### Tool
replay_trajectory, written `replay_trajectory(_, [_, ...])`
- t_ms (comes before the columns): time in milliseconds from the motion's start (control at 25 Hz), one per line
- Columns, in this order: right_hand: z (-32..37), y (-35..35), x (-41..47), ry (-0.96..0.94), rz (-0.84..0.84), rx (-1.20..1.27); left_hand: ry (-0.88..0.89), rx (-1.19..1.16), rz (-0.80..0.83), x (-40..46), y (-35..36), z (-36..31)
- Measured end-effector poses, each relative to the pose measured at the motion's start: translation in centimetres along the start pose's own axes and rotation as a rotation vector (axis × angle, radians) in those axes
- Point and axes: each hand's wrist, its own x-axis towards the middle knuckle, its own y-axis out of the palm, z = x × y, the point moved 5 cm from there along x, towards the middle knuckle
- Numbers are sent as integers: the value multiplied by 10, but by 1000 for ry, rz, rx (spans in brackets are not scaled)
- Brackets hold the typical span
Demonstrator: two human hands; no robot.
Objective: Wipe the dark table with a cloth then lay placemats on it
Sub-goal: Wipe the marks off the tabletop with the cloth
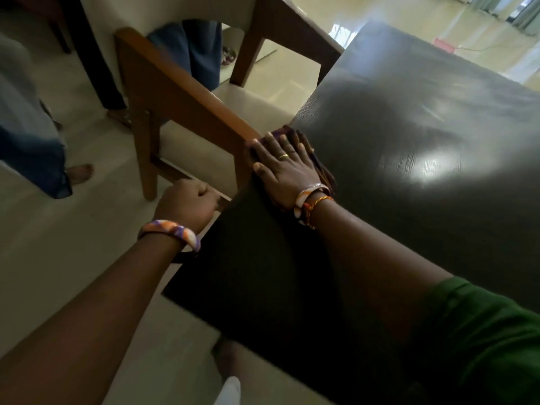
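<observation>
Your cloth (318, 168) lies on the dark table (409, 159), at the table's left edge near its far left corner, roughly ten o'clock from the middle of the tabletop, and most of it is buried under your right hand (282, 168); only a dark, purplish fringe shows beyond the fingertips and along the little-finger side. That hand is spread flat, fingers straight and pressing the cloth onto the wood, so you look to be in the wiping step, working the margin of the top. No placemats are in view anywhere, so I judge the second step not yet begun. Your left hand (187, 204) sits off the table at about eight o'clock from the cloth, fingers curled into a fist; it seems to hold nothing, though its fingertips are turned away from you and I cannot rule out a grip on the chair rail beneath it. The wooden chair (181, 92) stands just beside the table edge at ten o'clock, its arm nearly touching your fingertips, so the next stroke calls for drawing the cloth inward toward three o'clock, across the glossy unwiped-looking middle, rather than further out into the chair. The near end of the table is in deep shadow under your forearm, its far right end is cut off, and the picture is blurred; dust or streaks cannot be judged.
</observation>
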Motion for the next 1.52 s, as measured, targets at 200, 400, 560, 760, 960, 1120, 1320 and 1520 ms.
replay_trajectory(200, [95, 29, -83, -101, 40, -8, -133, -155, -169, -107, -20, 66])
replay_trajectory(400, [138, 53, -177, -115, -21, -69, 36, 266, -122, -194, -1, 87])
replay_trajectory(560, [62, 57, -287, 181, -204, -100, 331, 674, -29, -228, 22, 73])
replay_trajectory(760, [-71, 61, -469, 690, -198, -75, 631, 947, 163, -250, 65, 49])
replay_trajectory(960, [-68, 60, -488, 885, -190, -58, 678, 1029, 237, -256, 90, 43])
replay_trajectory(1120, [22, 63, -373, 569, -222, -37, 734, 1017, 207, -254, 95, 42])
replay_trajectory(1320, [35, 62, -342, 374, -183, -26, 882, 1090, -40, -258, 96, 29])
replay_trajectory(1520, [-76, 60, -476, 672, -251, -54, 711, 1201, -99, -269, 115, 11])
